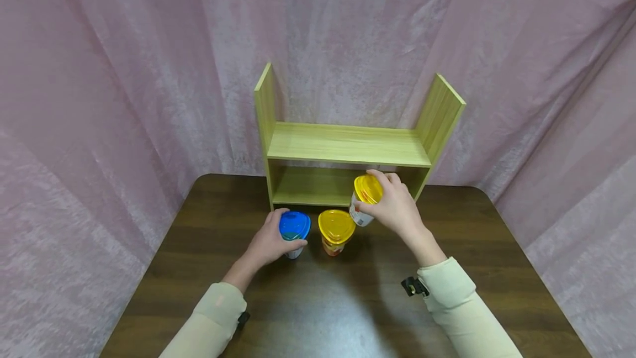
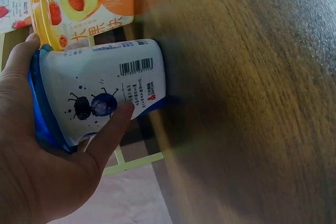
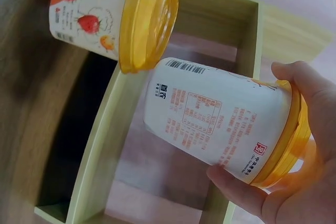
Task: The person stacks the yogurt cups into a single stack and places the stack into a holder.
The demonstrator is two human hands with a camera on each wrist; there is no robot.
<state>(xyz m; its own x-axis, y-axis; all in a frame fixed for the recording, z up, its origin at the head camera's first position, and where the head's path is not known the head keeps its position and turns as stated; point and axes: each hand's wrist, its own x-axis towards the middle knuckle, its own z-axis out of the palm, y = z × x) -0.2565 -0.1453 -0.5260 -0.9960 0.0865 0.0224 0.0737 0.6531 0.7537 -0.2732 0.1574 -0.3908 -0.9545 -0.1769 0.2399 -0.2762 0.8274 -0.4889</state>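
Note:
My left hand (image 1: 265,243) grips a yogurt cup with a blue lid (image 1: 295,225), thumb on the near side and fingers around the far side. White sides with blueberry pictures and a barcode show on this blue-lidded cup (image 2: 107,85) in the left wrist view. In the middle stands a yellow-lidded yogurt cup (image 1: 337,226) with peach and strawberry pictures, touched by neither hand. Raised above the table, a second yellow-lidded cup (image 1: 369,189) is held near its lid by my right hand (image 1: 397,211). Its white side (image 3: 210,119) carries printed text.
A light wooden two-tier shelf (image 1: 348,143) stands behind the cups at the table's back edge, with upright side panels. The dark wooden table (image 1: 308,314) extends toward me. Pink curtains (image 1: 348,32) hang behind and on both sides.

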